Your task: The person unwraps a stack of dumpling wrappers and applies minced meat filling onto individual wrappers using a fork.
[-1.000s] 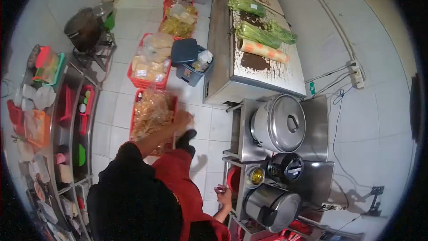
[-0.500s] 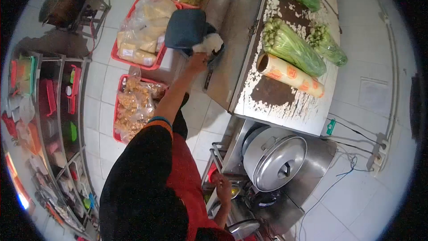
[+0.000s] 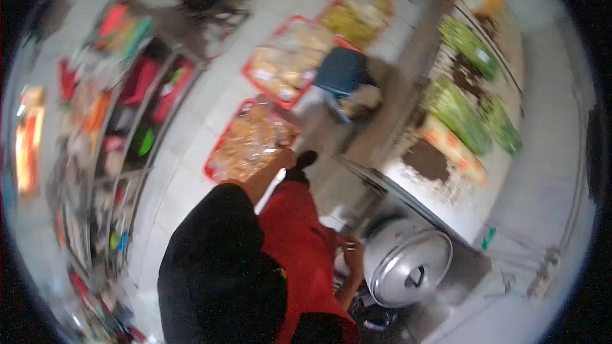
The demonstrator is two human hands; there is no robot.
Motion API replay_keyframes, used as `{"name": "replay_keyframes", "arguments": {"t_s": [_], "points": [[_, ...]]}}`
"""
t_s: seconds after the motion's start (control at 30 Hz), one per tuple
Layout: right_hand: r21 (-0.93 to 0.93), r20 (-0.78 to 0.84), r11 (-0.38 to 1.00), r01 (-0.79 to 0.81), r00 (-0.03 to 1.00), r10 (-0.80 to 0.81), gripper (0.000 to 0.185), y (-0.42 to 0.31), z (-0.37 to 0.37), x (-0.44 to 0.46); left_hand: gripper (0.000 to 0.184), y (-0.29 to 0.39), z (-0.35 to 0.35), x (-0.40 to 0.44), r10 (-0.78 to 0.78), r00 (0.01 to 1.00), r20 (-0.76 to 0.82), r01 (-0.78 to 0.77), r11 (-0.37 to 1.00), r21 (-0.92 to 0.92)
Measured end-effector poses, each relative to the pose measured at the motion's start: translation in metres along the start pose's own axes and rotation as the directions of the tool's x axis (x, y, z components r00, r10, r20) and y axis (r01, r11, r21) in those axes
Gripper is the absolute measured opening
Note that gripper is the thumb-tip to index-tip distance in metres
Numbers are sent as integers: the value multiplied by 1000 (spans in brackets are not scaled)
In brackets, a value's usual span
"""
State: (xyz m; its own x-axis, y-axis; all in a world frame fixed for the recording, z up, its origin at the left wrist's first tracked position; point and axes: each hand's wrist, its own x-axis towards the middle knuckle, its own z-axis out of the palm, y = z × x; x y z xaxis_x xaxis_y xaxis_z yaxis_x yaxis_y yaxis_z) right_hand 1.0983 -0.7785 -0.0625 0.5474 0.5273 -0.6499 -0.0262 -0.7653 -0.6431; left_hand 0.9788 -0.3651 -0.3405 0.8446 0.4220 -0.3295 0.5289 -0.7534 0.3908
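Observation:
My left hand is blurred beside the red tray of bagged brown snacks; its fingers cannot be made out. Ahead of it stands a dark blue stool with a crumpled off-white cloth on its near side, apart from my hand. My right hand is low in front of my red apron, just left of the large lidded metal pot. Motion smears its fingers, so whether it holds anything does not show.
More red trays hold bagged pale blocks and yellow packs. On the worn white table at right lie wrapped green vegetables and a film roll. A crowded metal shelf rack stands at left.
My left hand has let go of the cloth at the stool and drawn back toward my body. My right hand has come away from a red thing beside the pot. The camera view has turned.

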Motion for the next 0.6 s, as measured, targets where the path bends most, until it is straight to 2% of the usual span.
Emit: {"name": "replay_keyframes", "arguments": {"t_s": [0.03, 0.07, 0.17, 0.23, 0.27, 0.3, 0.33, 0.37, 0.4, 0.47, 0.53, 0.57, 0.6], "points": [[30, -8, 999, -34, 999, 34, 29, -30, -3, -1, 30, -14, -8, -41, -73, 997, -36, 72, 997, -18], [-72, 13, 977, 202, 979, -201, 29, -28, -2, 7, 32, -26, -21, -82, -141, 987, -79, 139, 990, -36], [-115, 85, 902, 417, 908, -409, 29, -53, 5, 18, 37, -52, -29, -213, -365, 896, -251, 307, 920, -243], [-259, 196, 798, 544, 838, -508, 34, -72, 15, 12, 38, -72, -7, -311, -464, 758, -458, 158, 812, -562], [-321, 202, 819, 476, 879, -432, 37, -72, 23, 14, 36, -73, -1, -358, -617, 732, -288, 392, 728, -563], [-317, 235, 795, 518, 855, -463, 37, -77, 33, 15, 34, -67, -12, -414, -749, 653, -114, 604, 605, -519], [-352, 308, 750, 561, 826, -473, 37, -81, 43, 14, 34, -81, 30, -467, -801, 592, -95, 655, 546, -523], [-388, 377, 699, 600, 796, -474, 38, -87, 52, 10, 30, -72, 50, -520, -859, 508, -65, 754, 480, -449], [-369, 370, 754, 543, 830, -417, 38, -97, 67, -2, 27, -61, 65, -566, -877, 477, 50, 849, 445, -286], [-358, 430, 698, 620, 773, -466, 38, -106, 99, -20, 29, -39, 113, -654, -899, 347, 265, 931, 296, -215], [-289, 524, 669, 685, 698, -488, 39, -93, 133, -18, 34, -14, 161, -726, -839, 264, 476, 964, 215, -155], [-232, 580, 670, 705, 653, -487, 40, -89, 155, -17, 41, 11, 166, -750, -838, 165, 520, 977, 68, -201], [-286, 604, 659, 696, 665, -440, 40, -86, 178, -25, 39, 42, 151, -769, -817, 7, 577, 913, -229, -336]]}}
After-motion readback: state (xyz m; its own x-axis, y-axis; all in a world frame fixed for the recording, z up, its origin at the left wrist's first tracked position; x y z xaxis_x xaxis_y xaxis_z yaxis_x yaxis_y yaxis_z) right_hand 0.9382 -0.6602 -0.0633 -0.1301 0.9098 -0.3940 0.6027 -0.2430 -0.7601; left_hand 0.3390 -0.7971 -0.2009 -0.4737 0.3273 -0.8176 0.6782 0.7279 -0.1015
